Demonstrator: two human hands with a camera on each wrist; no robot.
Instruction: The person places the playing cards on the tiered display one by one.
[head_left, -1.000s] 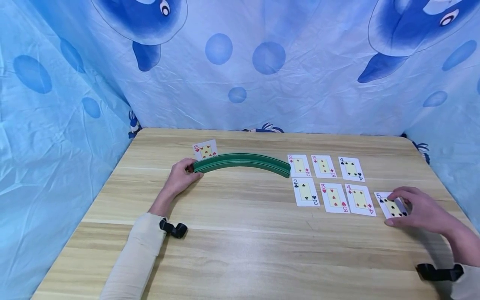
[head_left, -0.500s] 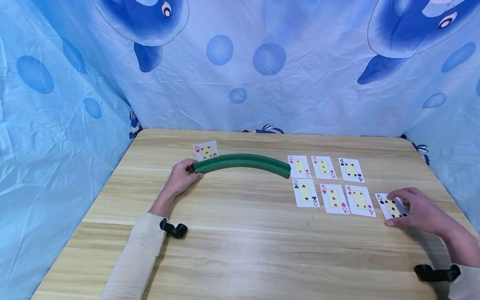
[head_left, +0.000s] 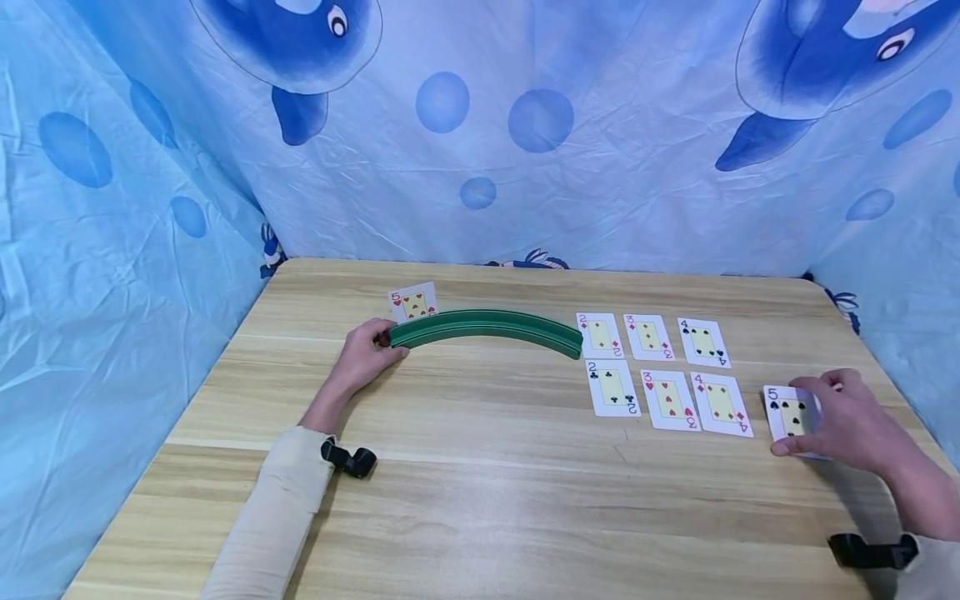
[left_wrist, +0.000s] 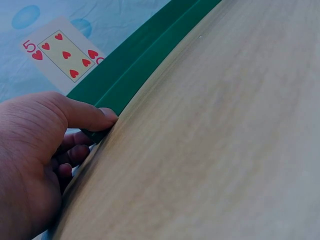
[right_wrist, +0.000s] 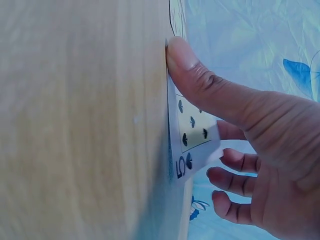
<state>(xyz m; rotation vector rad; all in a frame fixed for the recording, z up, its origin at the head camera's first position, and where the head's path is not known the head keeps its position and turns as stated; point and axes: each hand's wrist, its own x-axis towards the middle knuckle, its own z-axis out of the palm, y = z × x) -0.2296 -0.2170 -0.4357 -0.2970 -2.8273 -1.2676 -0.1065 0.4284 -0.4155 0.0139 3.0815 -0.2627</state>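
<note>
"At left, what are we holding?"
"Green curved rack [head_left: 487, 323]: our left hand [head_left: 363, 356] is pinching its left end, presumably steadying it."
"At right?"
"Five of spades [head_left: 791, 417]: our right hand [head_left: 855, 423] is pinching opposite edges, likely for purchase."

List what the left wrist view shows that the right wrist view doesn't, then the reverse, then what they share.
Only the left wrist view: the left hand pinching one end of the green curved holder, and the five of hearts partly hidden behind it.
Only the right wrist view: the right hand holding the black five card.
Both: the wooden table and the blue backdrop.
</note>
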